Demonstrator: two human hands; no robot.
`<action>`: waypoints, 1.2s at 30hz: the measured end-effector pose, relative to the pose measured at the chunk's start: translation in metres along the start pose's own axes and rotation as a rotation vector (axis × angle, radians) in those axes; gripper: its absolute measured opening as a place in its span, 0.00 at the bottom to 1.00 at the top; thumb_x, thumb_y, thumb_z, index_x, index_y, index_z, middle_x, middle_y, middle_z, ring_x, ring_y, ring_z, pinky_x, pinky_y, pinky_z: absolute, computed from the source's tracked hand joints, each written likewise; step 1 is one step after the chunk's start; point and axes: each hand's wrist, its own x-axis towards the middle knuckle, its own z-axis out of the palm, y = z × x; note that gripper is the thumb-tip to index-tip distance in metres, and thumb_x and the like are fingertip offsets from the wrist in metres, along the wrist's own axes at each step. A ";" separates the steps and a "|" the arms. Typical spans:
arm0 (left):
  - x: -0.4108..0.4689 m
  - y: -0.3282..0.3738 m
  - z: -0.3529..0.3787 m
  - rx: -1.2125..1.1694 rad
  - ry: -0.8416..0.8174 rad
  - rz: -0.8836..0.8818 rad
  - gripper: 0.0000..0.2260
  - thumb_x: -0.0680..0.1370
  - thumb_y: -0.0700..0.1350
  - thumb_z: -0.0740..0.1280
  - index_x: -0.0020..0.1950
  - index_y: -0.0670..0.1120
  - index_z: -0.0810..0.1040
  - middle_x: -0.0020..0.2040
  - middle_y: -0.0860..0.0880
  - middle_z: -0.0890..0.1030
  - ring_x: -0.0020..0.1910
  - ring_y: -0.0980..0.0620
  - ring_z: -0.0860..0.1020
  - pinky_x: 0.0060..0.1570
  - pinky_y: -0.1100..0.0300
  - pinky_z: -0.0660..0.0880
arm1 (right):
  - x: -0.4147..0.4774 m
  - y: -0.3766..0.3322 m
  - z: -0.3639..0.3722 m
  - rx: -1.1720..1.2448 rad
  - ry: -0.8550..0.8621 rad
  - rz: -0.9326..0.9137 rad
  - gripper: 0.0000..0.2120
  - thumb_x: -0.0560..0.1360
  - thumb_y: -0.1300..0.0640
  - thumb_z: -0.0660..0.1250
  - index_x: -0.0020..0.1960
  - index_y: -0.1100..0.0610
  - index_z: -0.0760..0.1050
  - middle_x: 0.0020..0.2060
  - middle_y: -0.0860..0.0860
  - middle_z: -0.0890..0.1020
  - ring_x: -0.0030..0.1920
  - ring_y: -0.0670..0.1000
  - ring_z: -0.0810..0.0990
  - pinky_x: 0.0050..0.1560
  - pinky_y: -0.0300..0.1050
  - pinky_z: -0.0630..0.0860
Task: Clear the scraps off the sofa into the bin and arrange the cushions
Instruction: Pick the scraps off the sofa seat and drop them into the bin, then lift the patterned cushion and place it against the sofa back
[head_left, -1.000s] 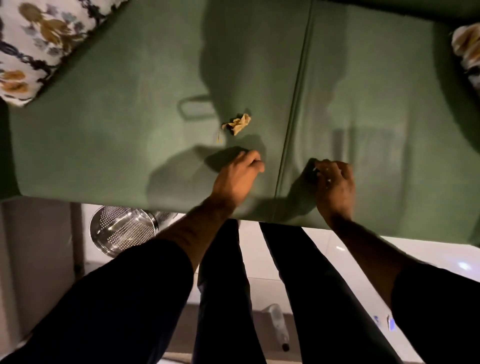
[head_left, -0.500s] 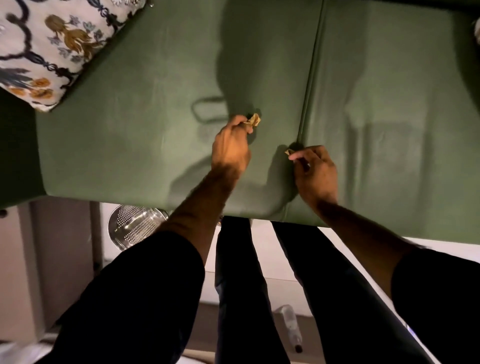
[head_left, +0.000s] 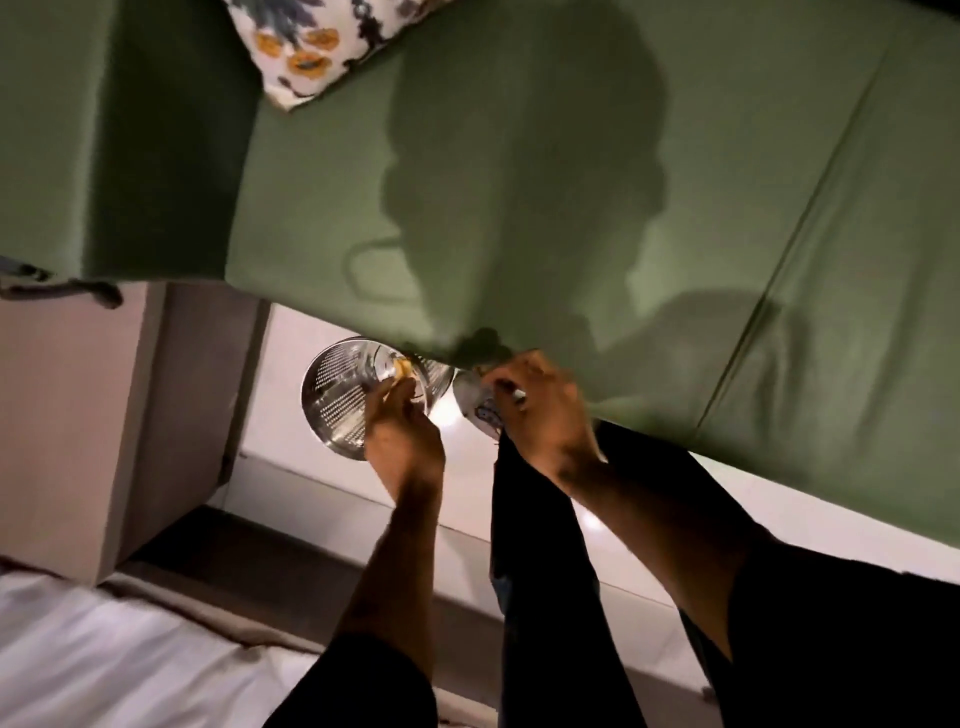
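A perforated steel bin stands on the floor just in front of the green sofa. My left hand hovers over the bin's rim, and a yellow-brown scrap shows at its fingertips above the bin's opening. My right hand is at the sofa's front edge beside the bin, fingers curled around a small whitish scrap. A floral cushion lies at the back left of the seat. The seat in view is bare of scraps.
A beige cabinet stands left of the bin. White bedding fills the lower left corner. My dark trouser leg hangs between my arms over the pale tiled floor. A foot in patterned footwear shows beside the bin.
Both hands left the sofa seat with the scraps and moved down-left to the bin. The view swung left, so the cushion and bin sit nearer the middle.
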 end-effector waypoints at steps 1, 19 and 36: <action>0.010 -0.014 -0.003 -0.014 0.000 -0.030 0.13 0.73 0.30 0.68 0.53 0.41 0.86 0.59 0.42 0.83 0.61 0.42 0.79 0.56 0.68 0.68 | 0.000 -0.010 0.020 -0.004 -0.049 -0.035 0.07 0.77 0.63 0.68 0.50 0.58 0.85 0.48 0.57 0.83 0.44 0.58 0.84 0.46 0.55 0.81; 0.097 -0.125 -0.037 -0.008 -0.250 -0.358 0.32 0.70 0.31 0.57 0.68 0.56 0.77 0.64 0.48 0.82 0.62 0.40 0.78 0.64 0.51 0.75 | 0.005 -0.011 0.145 -0.078 -0.214 0.217 0.14 0.72 0.63 0.72 0.57 0.56 0.78 0.52 0.53 0.85 0.50 0.53 0.85 0.52 0.34 0.77; 0.187 0.160 -0.091 -0.546 0.055 0.480 0.25 0.75 0.46 0.71 0.70 0.48 0.70 0.66 0.47 0.75 0.63 0.47 0.77 0.62 0.42 0.75 | 0.221 -0.096 -0.138 0.099 0.340 -0.203 0.23 0.74 0.57 0.75 0.67 0.50 0.73 0.48 0.38 0.80 0.39 0.35 0.80 0.40 0.29 0.76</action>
